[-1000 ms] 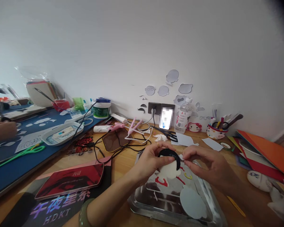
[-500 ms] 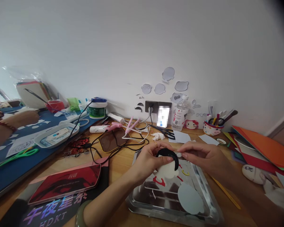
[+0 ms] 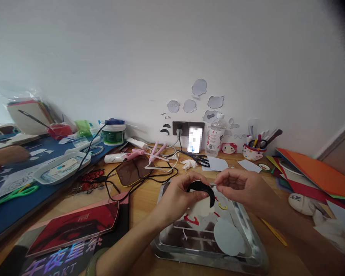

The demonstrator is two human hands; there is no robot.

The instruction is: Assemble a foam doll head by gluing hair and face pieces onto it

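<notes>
My left hand (image 3: 181,194) grips a white head-shaped cutout (image 3: 201,210) with a curved black piece (image 3: 209,191) along its top, thumb on the front. Close by on the right, my right hand (image 3: 241,186) has thumb and fingertips pinched at the cutout's edge, around what looks like a small white bit, too small to name. Both hands are over a clear plastic tray (image 3: 254,239). In it lie a pale rounded cutout (image 3: 229,237), a curved red piece (image 3: 191,219) and a small yellow curved piece (image 3: 222,206).
Left of the tray are a red flat box (image 3: 74,226), a phone (image 3: 132,170), pink glue guns (image 3: 156,153) and tangled cables. Behind stand a bottle (image 3: 215,136) and a pen cup (image 3: 253,151). Coloured sheets (image 3: 313,168) lie right. A co-worker's hand (image 3: 11,155) is far left.
The whole view has shifted slightly, so objects sit a little further left. My hands keep nearly the same hold, with the right fingertips still at the cutout's edge.
</notes>
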